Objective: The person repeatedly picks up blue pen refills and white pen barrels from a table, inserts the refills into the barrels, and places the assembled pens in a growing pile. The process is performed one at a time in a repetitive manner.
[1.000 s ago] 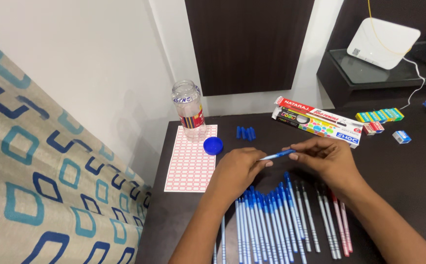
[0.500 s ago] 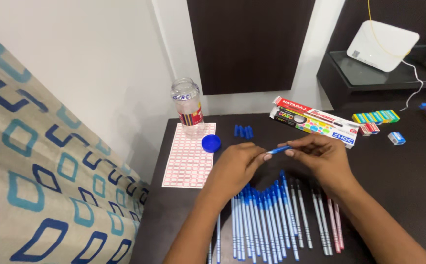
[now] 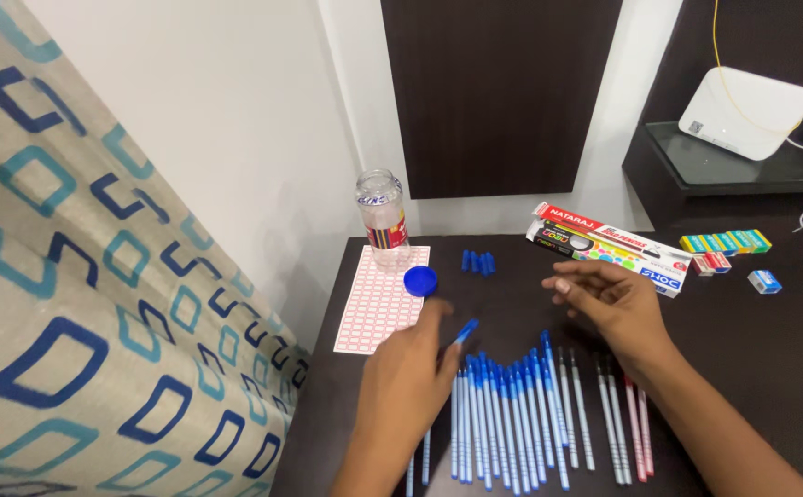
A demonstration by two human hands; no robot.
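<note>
My left hand (image 3: 408,382) grips 1 blue-capped pen (image 3: 462,334), fingers clenched on its barrel, the capped tip tilted up and to the right just above the left end of the row of pens (image 3: 512,414) lying side by side on the dark counter (image 3: 761,350). My right hand (image 3: 615,304) hovers over the counter with fingers released, holding nothing, near the uncapped pens (image 3: 618,419) at the row's right end. Beyond my hands I see loose blue caps (image 3: 478,262), a blue lid (image 3: 420,280), a clear plastic jar (image 3: 383,219) standing on a label sheet (image 3: 378,299), and 2 pencil boxes (image 3: 609,248).
</note>
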